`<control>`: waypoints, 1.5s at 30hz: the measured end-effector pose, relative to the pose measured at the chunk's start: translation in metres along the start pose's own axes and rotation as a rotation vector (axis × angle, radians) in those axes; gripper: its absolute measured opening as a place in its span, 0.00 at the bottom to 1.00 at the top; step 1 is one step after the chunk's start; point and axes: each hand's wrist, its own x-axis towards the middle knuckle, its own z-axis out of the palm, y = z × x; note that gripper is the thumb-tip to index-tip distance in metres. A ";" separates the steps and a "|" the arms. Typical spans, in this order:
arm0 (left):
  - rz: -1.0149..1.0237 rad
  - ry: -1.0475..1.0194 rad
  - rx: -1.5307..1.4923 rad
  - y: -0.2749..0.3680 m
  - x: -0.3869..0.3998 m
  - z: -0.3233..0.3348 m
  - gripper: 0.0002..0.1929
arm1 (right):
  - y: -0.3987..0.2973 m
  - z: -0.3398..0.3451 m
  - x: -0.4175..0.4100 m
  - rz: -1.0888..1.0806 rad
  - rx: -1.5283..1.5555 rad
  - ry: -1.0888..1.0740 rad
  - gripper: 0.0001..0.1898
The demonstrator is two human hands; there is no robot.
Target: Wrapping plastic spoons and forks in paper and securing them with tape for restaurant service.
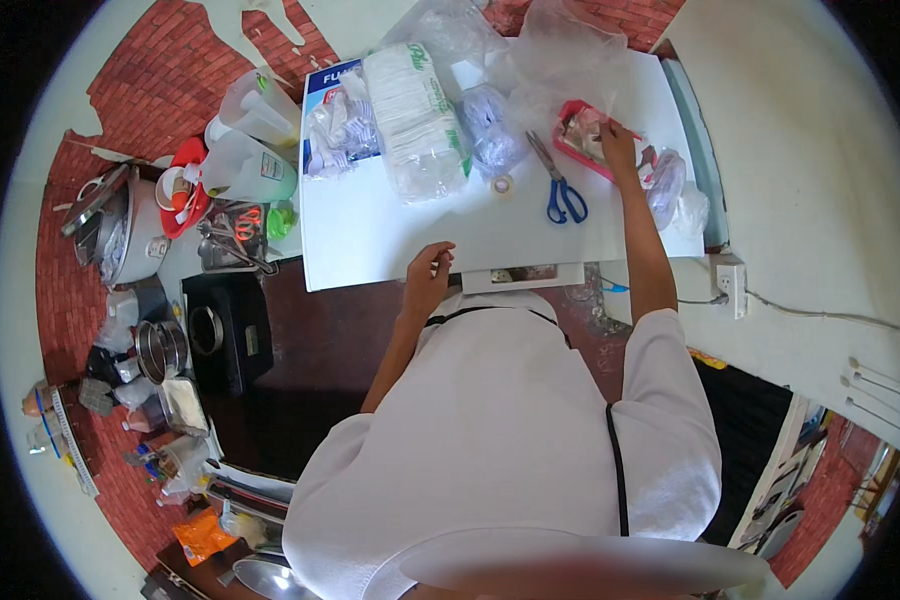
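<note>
My right hand (pixel 616 144) reaches into a red plastic basket (pixel 586 162) at the table's back right; its fingertips touch the contents, and whether they grip anything is hidden. Near the front edge of the white table (pixel 360 247), my left hand (pixel 429 271) is held with fingers curled and nothing visible in it. Blue-handled scissors (pixel 557 184) lie between the hands, left of the basket, with a small roll of tape (pixel 502 186) farther left. Behind the tape stand a bag of purple-white items (pixel 490 127) and a large clear-wrapped white pack (pixel 416 120).
Clear plastic bags (pixel 566 56) stand at the back. More small bags (pixel 667 187) lie right of the basket. Plastic pitchers (pixel 249 166), a tray of tools (pixel 232 234) and a large pot (pixel 144 229) crowd the left. A wall socket (pixel 731 285) is at right.
</note>
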 end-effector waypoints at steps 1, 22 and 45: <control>0.088 0.020 -0.004 0.002 0.002 0.004 0.10 | 0.002 -0.003 0.001 0.042 0.213 -0.019 0.14; -0.075 -0.036 -0.230 0.067 0.254 0.207 0.24 | -0.026 -0.014 -0.031 -0.042 0.384 -0.375 0.20; 0.261 0.204 0.188 0.100 0.261 0.154 0.09 | -0.042 0.003 -0.056 -0.151 -0.392 -0.333 0.17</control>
